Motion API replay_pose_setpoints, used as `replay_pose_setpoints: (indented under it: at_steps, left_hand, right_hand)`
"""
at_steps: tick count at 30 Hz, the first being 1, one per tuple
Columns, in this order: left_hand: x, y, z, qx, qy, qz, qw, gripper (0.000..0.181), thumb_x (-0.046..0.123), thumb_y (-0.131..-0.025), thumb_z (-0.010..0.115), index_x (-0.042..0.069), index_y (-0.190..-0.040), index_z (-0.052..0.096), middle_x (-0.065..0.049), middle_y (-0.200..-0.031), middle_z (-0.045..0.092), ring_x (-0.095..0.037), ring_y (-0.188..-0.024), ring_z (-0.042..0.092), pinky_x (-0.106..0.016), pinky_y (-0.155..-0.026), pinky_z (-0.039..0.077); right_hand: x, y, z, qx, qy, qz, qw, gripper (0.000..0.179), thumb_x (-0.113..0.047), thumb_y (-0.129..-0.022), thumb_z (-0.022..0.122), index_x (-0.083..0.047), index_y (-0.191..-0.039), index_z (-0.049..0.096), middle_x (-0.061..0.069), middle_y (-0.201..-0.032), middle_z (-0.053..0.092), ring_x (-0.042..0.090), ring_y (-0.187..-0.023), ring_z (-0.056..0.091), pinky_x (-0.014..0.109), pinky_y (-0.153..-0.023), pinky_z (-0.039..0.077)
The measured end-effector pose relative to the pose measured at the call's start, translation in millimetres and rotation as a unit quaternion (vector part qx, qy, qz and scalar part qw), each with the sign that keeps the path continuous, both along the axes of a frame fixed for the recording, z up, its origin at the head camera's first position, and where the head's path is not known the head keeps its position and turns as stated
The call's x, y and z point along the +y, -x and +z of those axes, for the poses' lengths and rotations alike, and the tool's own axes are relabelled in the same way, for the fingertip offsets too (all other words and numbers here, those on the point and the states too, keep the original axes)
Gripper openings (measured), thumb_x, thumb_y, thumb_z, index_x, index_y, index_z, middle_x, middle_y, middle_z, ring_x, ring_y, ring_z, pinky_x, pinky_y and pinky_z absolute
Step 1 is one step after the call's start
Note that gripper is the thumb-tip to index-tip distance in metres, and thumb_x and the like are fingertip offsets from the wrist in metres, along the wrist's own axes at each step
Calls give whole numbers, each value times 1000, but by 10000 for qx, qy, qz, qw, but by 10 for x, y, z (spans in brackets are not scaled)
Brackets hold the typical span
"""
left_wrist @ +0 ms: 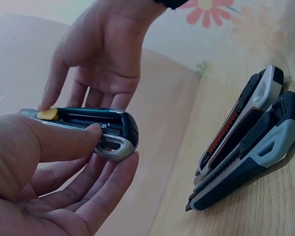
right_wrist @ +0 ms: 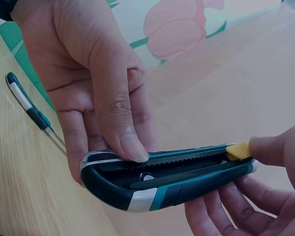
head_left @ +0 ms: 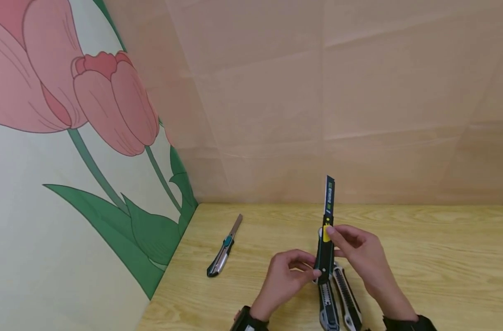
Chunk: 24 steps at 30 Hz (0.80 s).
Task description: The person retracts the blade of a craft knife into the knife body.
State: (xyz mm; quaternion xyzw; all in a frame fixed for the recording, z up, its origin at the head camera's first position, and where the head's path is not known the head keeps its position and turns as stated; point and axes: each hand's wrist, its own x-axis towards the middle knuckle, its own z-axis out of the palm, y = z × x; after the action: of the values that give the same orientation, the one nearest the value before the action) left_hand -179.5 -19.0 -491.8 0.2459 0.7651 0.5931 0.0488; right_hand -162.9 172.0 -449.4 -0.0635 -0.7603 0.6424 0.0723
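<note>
While hands [head_left: 290, 275] hold knife [head_left: 326, 257], woodgrain table [head_left: 450, 262], wall [head_left: 48, 230] (tulips [head_left: 115, 101]).

Pink tulips [head_left: 115, 108] are pictured on a pale wall [head_left: 57, 262].
The wood-grained counter [head_left: 450, 257] is backed by a creased, brownish sheet [head_left: 380, 101].

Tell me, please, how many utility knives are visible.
4: black yellow-slider knife in both hands; on wood-grain table, silver-teal knife left, two grey-black knives below hands.
</note>
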Motion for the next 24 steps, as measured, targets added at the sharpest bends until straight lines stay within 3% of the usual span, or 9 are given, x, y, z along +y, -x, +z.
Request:
replay_pose_setpoints:
  at_steps: [11, 17, 24]
  left_hand:
    - [47, -25, 23, -61, -65, -12, 10000, 23, 21, -79, 75, 12, -100, 71, 0, -94, 71, -7, -78, 67, -23, -71, 56]
    - [44, -14, 3, -184, 31, -5, 9998, 22, 19, -80, 75, 13, -101, 71, 1, -94, 71, -8, -79, 66, -23, -72, 56]
    - [25, -42, 48, -463, -179, -135, 9987, 23, 19, -79, 75, 14, -101, 71, 2, -97, 70, -10, -80, 67, -24, -69, 57]
  right_hand:
    - [-49, 14, -44, 209, -345, -603, 9974, 58, -52, -85, 60, -5, -118, 65, 10, -107, 70, 12, -84, 69, 23, -76, 55]
    - [-73, 5, -44, 297, -579, -610, 9960, 54, -51, -86, 60, -6, -116, 66, 11, -109, 68, 11, -87, 67, 17, -74, 52]
    - [-66, 12, -41, 420, -774, -533, 9947, 52, -50, -87, 59, -6, -115, 67, 9, -106, 69, 12, -86, 66, 19, -73, 53]
